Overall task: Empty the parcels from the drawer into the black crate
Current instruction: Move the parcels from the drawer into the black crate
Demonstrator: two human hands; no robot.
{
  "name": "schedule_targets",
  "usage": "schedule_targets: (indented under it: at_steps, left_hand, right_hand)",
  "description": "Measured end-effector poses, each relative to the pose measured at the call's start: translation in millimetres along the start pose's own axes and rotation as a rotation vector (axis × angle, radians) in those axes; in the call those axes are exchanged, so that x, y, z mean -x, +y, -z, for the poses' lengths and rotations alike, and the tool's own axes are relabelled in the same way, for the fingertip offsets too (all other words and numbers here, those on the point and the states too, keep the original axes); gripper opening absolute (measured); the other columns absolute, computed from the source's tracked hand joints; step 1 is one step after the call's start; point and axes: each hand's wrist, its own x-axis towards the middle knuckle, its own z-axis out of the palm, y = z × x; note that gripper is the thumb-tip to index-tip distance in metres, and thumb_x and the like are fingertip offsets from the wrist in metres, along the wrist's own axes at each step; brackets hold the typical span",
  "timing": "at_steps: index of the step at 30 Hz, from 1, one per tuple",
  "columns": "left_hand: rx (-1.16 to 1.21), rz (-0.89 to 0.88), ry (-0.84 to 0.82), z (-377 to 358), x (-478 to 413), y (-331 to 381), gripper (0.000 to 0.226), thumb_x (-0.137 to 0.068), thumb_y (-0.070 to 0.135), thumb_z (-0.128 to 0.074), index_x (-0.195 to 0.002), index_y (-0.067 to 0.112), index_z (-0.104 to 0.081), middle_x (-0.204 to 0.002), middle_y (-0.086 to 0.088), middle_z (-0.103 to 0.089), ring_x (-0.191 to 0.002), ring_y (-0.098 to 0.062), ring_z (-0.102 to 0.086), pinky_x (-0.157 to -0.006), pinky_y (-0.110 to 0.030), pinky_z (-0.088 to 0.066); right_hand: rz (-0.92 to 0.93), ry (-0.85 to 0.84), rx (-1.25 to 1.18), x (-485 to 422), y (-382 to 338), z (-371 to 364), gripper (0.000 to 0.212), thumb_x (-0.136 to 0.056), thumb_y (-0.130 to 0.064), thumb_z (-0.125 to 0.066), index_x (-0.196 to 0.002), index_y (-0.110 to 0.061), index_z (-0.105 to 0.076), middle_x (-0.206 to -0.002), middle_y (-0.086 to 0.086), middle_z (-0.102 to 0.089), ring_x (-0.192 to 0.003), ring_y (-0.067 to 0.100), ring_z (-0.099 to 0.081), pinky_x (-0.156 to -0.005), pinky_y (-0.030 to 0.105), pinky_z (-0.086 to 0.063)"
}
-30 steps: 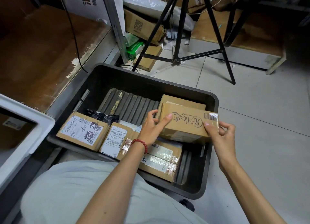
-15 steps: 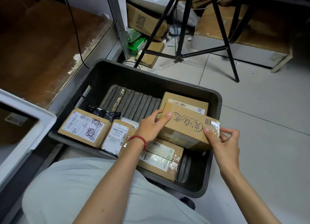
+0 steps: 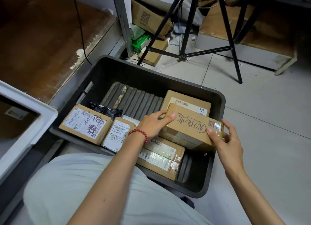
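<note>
Head view: left hand (image 3: 151, 125) and right hand (image 3: 226, 138), both tight around 1 printed parcel (image 3: 188, 131), over 1 black crate (image 3: 143, 78).

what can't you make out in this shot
Head view:
- drawer: cut off by left edge, inside dark, remaining parcels unknown.
- held parcel: its own body hides whether it rests on parcels below.
- scribbled parcel: label print too small to read.
- black crate: near wall partly hidden by the person's lap.

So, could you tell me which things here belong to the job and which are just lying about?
Job: black crate, printed parcel in left hand and right hand, scribbled-label parcel, white drawer.
Lying about: tripod, green packet, QR-code carton.
</note>
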Motion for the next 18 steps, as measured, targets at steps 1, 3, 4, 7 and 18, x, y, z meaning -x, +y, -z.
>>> schedule_targets:
  at_steps: [1,3,4,7,18]
  left_hand:
    - [-0.012,0.018,-0.017,-0.9,-1.6,-2.0,0.090,-0.070,0.087,-0.037,-0.143,0.034,-0.037,-0.129,0.006,-0.056,-0.115,-0.020,-0.056,-0.102,-0.043,-0.042]
    - [-0.019,0.050,-0.073,-3.1,-4.4,-6.3,0.082,-0.078,0.078,-0.038,-0.146,0.032,-0.033,-0.137,0.001,-0.053,-0.122,-0.023,-0.052,-0.106,-0.045,-0.038]
    - [-0.002,0.067,-0.090,-5.3,-5.5,-7.8,0.078,-0.083,0.073,-0.039,-0.147,0.031,-0.030,-0.142,-0.002,-0.048,-0.126,-0.025,-0.048,-0.108,-0.044,-0.036]
    - [-0.050,0.103,-0.047,-14.2,-6.0,-10.2,0.072,-0.090,0.066,-0.038,-0.150,0.029,-0.023,-0.149,-0.003,-0.040,-0.133,-0.027,-0.041,-0.107,-0.043,-0.032]
    - [-0.682,0.065,0.234,-29.5,-17.4,-11.4,0.065,-0.090,0.067,-0.034,-0.144,0.030,-0.029,-0.144,-0.004,-0.043,-0.132,-0.029,-0.034,-0.106,-0.052,-0.026]
  right_hand:
    - [0.002,-0.005,0.026,-1.1,1.6,-1.5,0.056,-0.087,-0.034,-0.065,-0.138,-0.031,-0.042,-0.112,-0.004,-0.054,-0.092,0.011,-0.056,-0.065,0.015,-0.046]
    - [0.023,0.012,0.142,-3.4,8.4,-4.5,0.056,-0.086,-0.037,-0.066,-0.137,-0.029,-0.045,-0.119,-0.003,-0.054,-0.103,0.017,-0.053,-0.076,0.025,-0.051]
    - [0.040,0.028,0.228,-4.9,12.7,-6.7,0.056,-0.085,-0.040,-0.067,-0.136,-0.031,-0.047,-0.124,-0.001,-0.052,-0.112,0.021,-0.049,-0.087,0.035,-0.049]
    - [0.025,0.082,0.386,-5.8,20.1,-17.5,0.057,-0.084,-0.041,-0.068,-0.137,-0.031,-0.047,-0.137,0.006,-0.040,-0.127,0.026,-0.034,-0.102,0.045,-0.030]
    - [-0.025,0.151,0.507,-25.0,29.9,-33.5,0.080,-0.065,-0.034,-0.086,-0.132,-0.027,-0.042,-0.143,0.009,-0.034,-0.132,0.033,-0.032,-0.101,0.050,-0.030]
